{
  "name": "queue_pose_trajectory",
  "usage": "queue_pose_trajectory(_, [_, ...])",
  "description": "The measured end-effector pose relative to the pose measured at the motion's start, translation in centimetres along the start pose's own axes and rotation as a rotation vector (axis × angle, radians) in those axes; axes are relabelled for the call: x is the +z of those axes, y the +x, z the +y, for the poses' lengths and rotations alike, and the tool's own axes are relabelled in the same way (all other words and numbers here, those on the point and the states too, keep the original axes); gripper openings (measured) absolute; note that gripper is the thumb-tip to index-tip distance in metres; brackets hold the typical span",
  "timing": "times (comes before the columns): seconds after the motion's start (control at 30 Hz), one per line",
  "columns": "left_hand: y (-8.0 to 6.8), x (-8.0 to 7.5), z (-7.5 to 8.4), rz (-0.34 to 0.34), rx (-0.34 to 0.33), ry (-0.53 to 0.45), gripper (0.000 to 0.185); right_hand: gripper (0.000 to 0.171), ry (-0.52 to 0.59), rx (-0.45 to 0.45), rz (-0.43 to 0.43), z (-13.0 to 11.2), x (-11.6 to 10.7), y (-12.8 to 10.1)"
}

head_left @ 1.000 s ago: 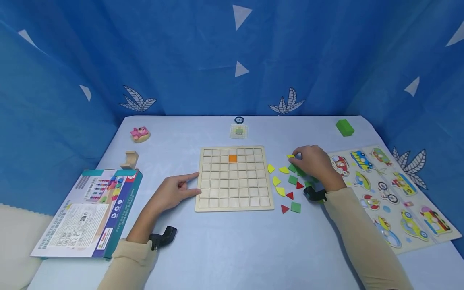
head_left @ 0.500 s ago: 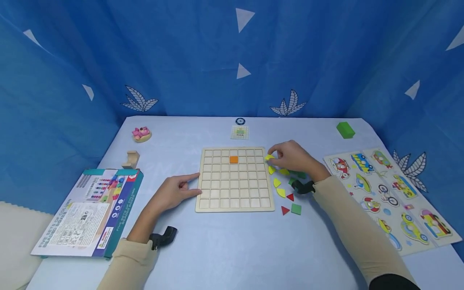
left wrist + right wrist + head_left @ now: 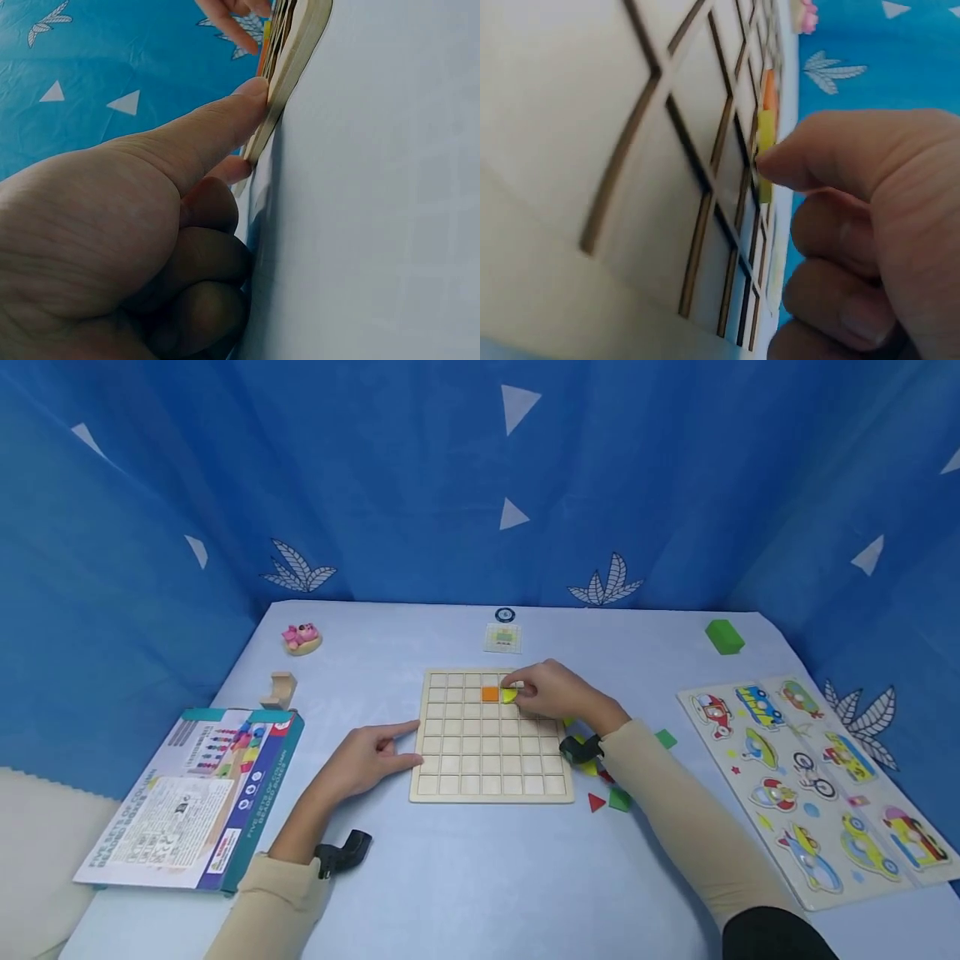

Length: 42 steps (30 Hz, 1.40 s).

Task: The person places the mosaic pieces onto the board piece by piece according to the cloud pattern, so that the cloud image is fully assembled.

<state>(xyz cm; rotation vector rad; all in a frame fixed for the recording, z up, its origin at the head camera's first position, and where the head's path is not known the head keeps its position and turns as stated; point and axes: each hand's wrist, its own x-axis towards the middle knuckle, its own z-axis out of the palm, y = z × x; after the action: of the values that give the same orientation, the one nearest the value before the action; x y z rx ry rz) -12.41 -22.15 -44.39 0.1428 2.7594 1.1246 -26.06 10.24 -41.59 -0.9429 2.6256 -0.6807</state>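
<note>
Centre of the head view: right hand [image 3: 558, 687], pinching one yellow piece [image 3: 509, 696] at the grid board [image 3: 470, 745], just beside a set orange square [image 3: 490, 694]; whether seated, unclear. Left hand [image 3: 363, 764], thumb and index finger extended against the grid board's left edge. Placed: one square. Outstanding: loose green pieces [image 3: 619, 799], red triangle [image 3: 596, 802], other yellow pieces [image 3: 589, 768], right of centre, partly blocked by the right sleeve [image 3: 675, 802]. Upper centre, printed card [image 3: 502, 638]; lower left, box [image 3: 187, 810]; right, picture puzzle [image 3: 831, 822].

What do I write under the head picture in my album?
Right hand pinches a yellow piece beside the orange square; left hand touches the grid board.
</note>
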Motion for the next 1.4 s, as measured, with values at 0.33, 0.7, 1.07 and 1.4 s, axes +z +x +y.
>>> queue_pose_trajectory(0.33, [0.0,-0.1,0.2,0.004,-0.002,-0.004,0.063,0.046,-0.129,0.172,0.203,-1.7,1.9,-1.1])
queue_pose_trajectory(0.7, [-0.1,0.2,0.4,0.002,-0.013,-0.013,0.063,0.037,-0.039,0.139,0.192,-1.2,2.3,-1.7])
queue_pose_trajectory(1.07, [-0.3,0.2,0.3,0.001,-0.040,-0.007,0.063,0.047,0.100,0.081,0.112,0.2,1.9,-1.8])
queue_pose_trajectory(1.4, [-0.3,0.2,0.5,0.007,-0.022,-0.009,0.063,0.038,0.107,0.115,0.152,0.0,1.6,-1.8])
